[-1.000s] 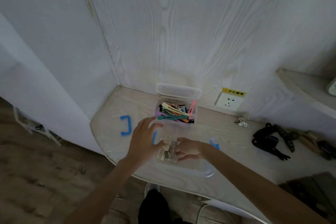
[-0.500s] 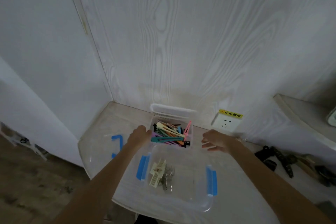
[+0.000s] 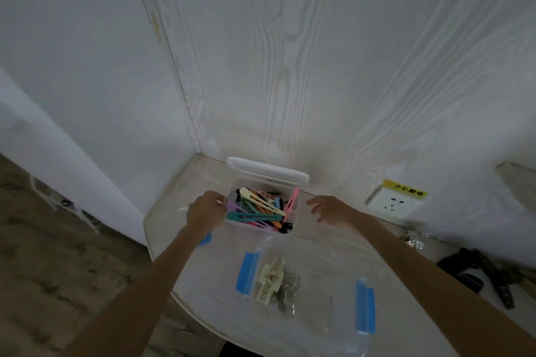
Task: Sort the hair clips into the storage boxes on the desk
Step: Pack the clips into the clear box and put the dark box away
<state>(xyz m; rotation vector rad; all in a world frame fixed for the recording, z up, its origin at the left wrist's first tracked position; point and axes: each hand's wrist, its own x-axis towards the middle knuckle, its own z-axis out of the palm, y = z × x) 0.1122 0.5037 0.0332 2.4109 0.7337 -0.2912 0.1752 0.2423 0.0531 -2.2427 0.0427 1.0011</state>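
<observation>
A small clear plastic box (image 3: pixel 265 206), its white lid hinged back, holds slim pastel hair clips (image 3: pixel 258 209). The left hand (image 3: pixel 206 211) curls against its left wall, seemingly gripping the rim. The right hand (image 3: pixel 329 208) hovers just right of it, fingers loosely spread, holding nothing. Nearer than both hands, on the pale wood-grain bench (image 3: pixel 333 243), a larger clear box (image 3: pixel 324 313) with blue latches holds cream and metal claw clips (image 3: pixel 277 281).

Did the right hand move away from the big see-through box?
Yes. The right hand left the big clear box and went farther back, to the right of the small box of colourful clips.
</observation>
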